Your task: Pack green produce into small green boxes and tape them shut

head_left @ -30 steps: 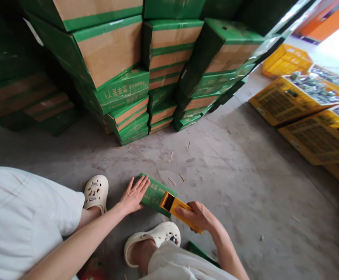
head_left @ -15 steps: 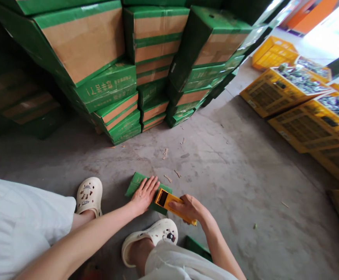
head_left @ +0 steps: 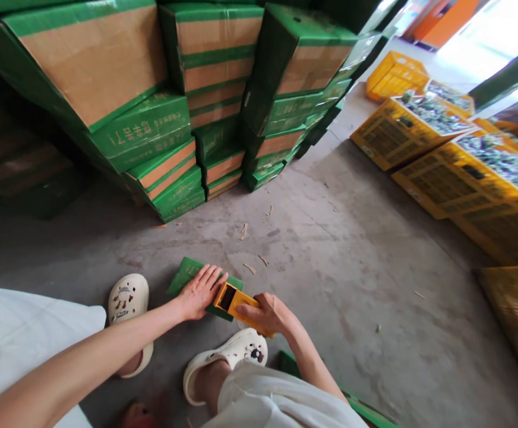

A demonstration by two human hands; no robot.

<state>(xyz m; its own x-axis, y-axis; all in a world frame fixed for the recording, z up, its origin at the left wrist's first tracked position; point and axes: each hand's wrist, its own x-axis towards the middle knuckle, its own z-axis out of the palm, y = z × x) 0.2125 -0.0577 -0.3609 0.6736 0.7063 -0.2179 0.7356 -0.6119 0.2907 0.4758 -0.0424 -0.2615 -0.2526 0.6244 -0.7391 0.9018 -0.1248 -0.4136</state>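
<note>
Head view:
1. On the grey floor (head_left: 339, 261), the green box (head_left: 185, 274) is laid near the white clogs (head_left: 125, 294) and brown scraps (head_left: 263, 260).
2. The box is partly covered by the left hand (head_left: 196, 296), fingers extended, nothing gripped.
3. The yellow tool (head_left: 242, 302) is enclosed by the right hand's (head_left: 265, 312) curled fingers (its hollow end is over the box).
4. Green cartons (head_left: 145, 128) are stacked beyond; yellow crates (head_left: 441, 184) are lined up at right.
</note>
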